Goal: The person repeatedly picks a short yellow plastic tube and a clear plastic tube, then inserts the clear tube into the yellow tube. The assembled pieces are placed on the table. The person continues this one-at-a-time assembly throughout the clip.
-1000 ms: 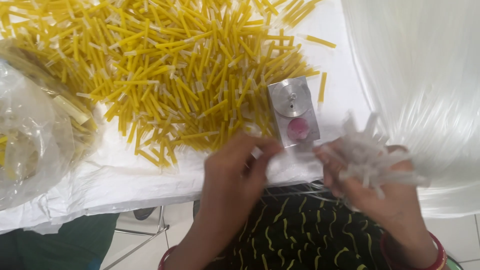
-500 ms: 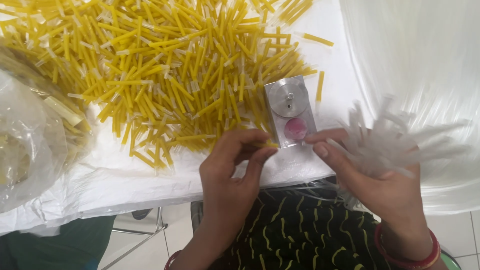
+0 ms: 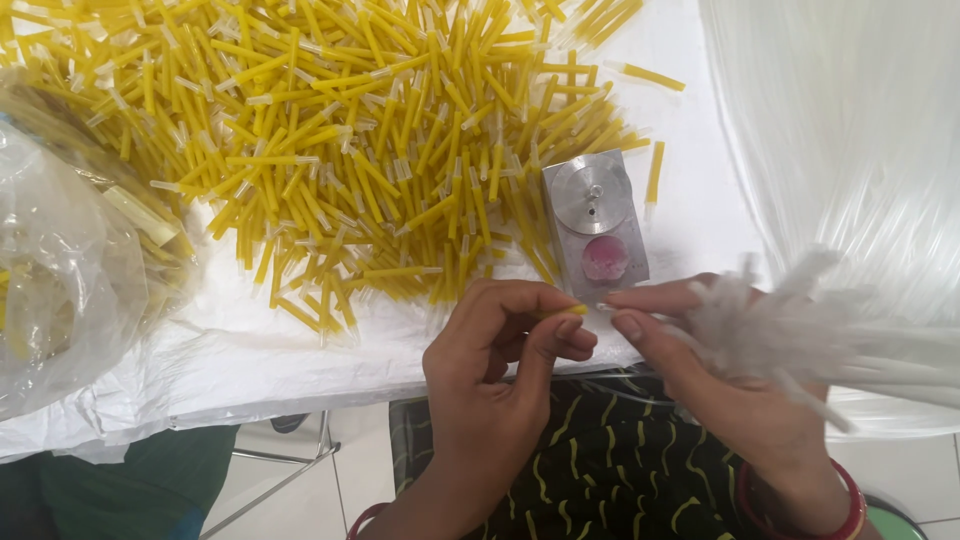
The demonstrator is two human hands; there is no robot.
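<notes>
Now our left hand [image 3: 500, 370] pinches a small yellow tube [image 3: 577, 311] against our right hand [image 3: 720, 370], whose fingers grip a bundle of clear tubes [image 3: 800, 330]

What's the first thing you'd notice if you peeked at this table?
The big heap of yellow tubes spread across the white table cover grabs the eye first. Just below it sits a small metal block with a round disc and a pink spot. In front, the left hand pinches one yellow piece while the right hand holds a bunch of clear thin tubes.
</notes>
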